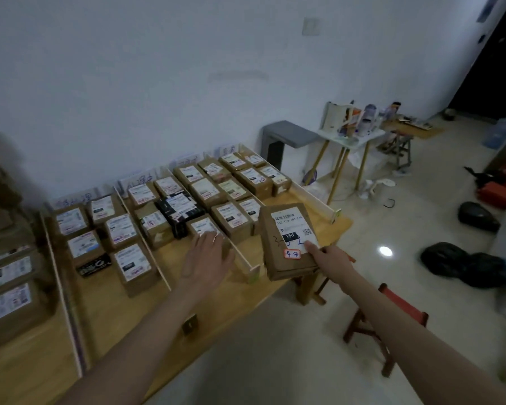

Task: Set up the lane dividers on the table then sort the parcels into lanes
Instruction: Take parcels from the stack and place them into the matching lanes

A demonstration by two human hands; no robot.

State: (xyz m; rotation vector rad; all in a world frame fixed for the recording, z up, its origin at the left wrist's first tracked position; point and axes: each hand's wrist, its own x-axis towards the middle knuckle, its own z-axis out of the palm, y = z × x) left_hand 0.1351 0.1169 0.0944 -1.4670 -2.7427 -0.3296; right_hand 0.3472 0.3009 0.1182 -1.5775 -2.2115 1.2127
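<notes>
A wooden table [146, 314] carries several brown cardboard parcels with white labels, lined up in lanes between thin white dividers [241, 252]. My right hand [327, 255] grips a flat brown parcel [287, 244] by its near edge, thumb on the label, holding it above the rightmost lane at the table's front right corner. My left hand [208, 258] lies flat with straight fingers on a small brown parcel [206, 228] in the lane just left of it. A black parcel [177, 211] sits among the brown ones.
More large parcels [6, 299] are stacked at the far left. A red-topped wooden stool [389, 323] stands under my right arm. Black bags [465, 267] lie on the tiled floor; a grey stool [289, 135] and a small cluttered table [351, 135] stand by the wall.
</notes>
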